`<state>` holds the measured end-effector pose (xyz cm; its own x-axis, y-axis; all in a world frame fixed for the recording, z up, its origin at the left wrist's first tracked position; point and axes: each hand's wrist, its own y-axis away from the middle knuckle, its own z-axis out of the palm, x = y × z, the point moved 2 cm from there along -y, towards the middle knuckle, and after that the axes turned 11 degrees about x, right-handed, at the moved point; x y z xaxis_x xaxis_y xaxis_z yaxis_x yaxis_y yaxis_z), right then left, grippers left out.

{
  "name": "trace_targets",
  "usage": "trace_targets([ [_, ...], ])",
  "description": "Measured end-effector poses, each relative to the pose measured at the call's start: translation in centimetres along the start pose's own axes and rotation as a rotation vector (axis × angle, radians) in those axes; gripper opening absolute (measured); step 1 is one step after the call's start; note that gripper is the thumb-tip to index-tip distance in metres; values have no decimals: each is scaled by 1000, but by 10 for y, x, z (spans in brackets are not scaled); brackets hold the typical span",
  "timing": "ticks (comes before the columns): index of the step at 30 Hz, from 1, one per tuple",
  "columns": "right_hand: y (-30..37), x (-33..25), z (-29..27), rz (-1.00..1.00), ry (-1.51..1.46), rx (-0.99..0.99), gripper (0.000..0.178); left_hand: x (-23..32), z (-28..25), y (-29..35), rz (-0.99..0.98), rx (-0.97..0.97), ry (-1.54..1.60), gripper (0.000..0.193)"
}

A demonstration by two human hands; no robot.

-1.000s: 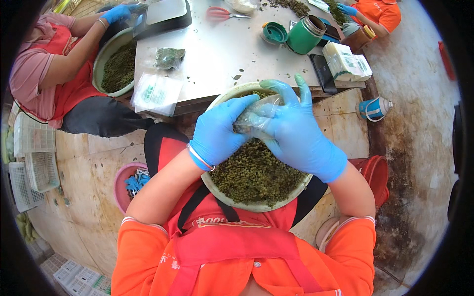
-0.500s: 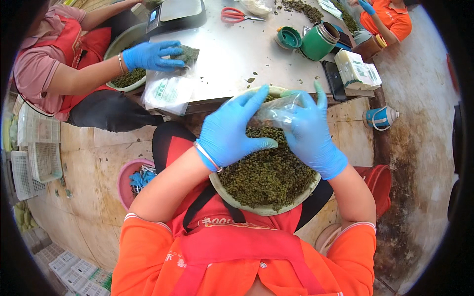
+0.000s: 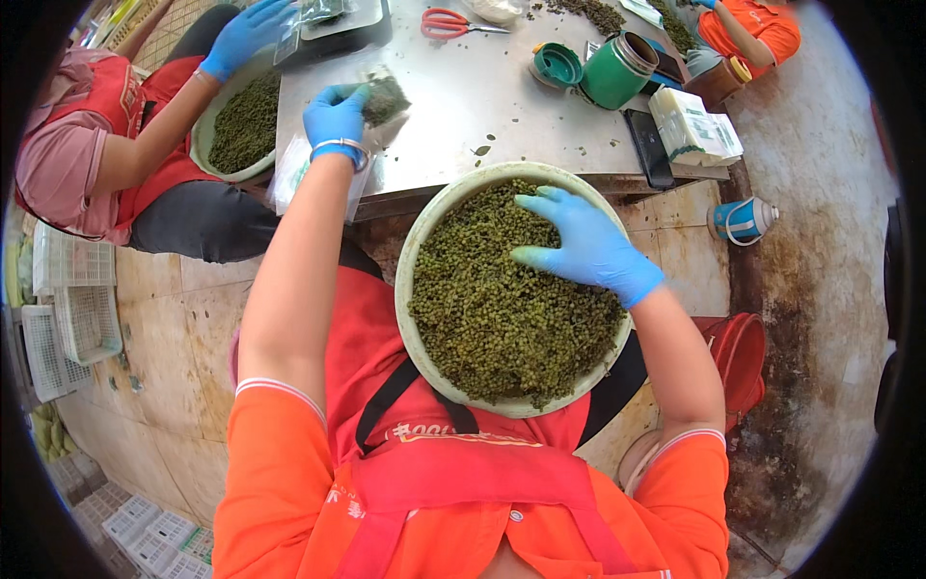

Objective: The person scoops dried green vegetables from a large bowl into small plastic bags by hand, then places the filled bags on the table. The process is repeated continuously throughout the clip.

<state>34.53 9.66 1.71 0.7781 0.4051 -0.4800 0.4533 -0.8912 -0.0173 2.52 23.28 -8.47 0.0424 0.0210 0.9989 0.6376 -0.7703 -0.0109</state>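
Bag (image 3: 386, 99) and left hand (image 3: 338, 118) meet near the left edge of the metal table (image 3: 453, 121): the small clear packet of green stuff sits just off the fingertips, to their right. Those fingers are curled against its left side, though blur hides whether they pinch it or merely touch, and whether it is lifted or lying flat; its long axis cannot be told. Flat plastic packaging (image 3: 289, 174) lies by the table's near left corner, partly under the left wrist. Right hand (image 3: 584, 236) is well apart from the bag, its fingers spread and grasping nothing visible, fingertips at the green berries (image 3: 502, 309) in the upper right of the pale bowl (image 3: 404, 280), which sits at the person's lap, just below the table's near edge.
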Motion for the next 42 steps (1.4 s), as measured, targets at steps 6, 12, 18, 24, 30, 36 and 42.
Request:
trace_targets([
  [6,2,1,27,76,111,-148,62,-37,-38,-44,67,116,-445,55],
  [12,9,23,34,168,49,0,37,23,-72,63,613,5,-809,49],
  [18,11,8,28,147,100,50,58,-10,-97,89,802,-245,-956,17],
  [24,17,-7,11,27,99,152,69,-20,-99,74,547,-263,-713,11],
  [30,15,-32,-9,-96,-45,337,44,-27,-105,48,217,-344,-265,17],
  [36,-10,-55,6,-160,-65,443,22,94,-38,180,740,-494,-424,18],
  [42,5,-27,-10,-60,-81,229,26,106,-41,182,820,-527,-341,20],
])
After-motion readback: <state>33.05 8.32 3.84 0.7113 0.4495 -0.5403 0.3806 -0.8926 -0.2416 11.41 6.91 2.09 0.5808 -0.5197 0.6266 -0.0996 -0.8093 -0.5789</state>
